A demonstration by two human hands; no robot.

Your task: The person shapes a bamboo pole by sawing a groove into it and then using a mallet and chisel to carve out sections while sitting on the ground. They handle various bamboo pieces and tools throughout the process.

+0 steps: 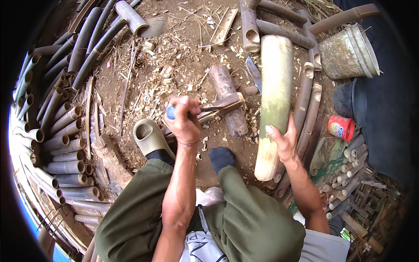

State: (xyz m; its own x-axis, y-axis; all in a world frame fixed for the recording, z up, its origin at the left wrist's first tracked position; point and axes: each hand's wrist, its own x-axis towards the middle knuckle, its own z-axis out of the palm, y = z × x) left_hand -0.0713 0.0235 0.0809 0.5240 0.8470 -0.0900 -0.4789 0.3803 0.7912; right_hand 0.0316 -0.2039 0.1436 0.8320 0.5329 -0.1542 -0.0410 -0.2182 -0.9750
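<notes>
Bamboo piece [231, 102] lies on the ground in front of the seated person, crossing over a short log [228, 91]. The log serves, presumably, as a rest that lifts the far end off the soil and gives it firm backing. The near end runs back beneath the left hand [185, 120] toward a clog [150, 136] on the left foot; whether the clog braces it cannot be told.

Left hand: fingers curled fully into a fist around a blue-ended tool [170, 112]. The tool's dark shank projects to the right, along the bamboo piece. This low grip probably keeps the shank in line with the work; contact at the tip is too small to confirm.

Right hand [286, 142]: wrapped part-way around a thick, pale green club [276, 83], near its lower end. The thumb lies across the upper face; the other fingers are mostly hidden behind. The club's girth likely prevents full closure, and a hold near one end leaves the longer, heavier part free.

Surroundings: a broad blade [253, 72] lies just beside the club, apart from both hands. Pale chips [168, 72] cover the soil around the log.
</notes>
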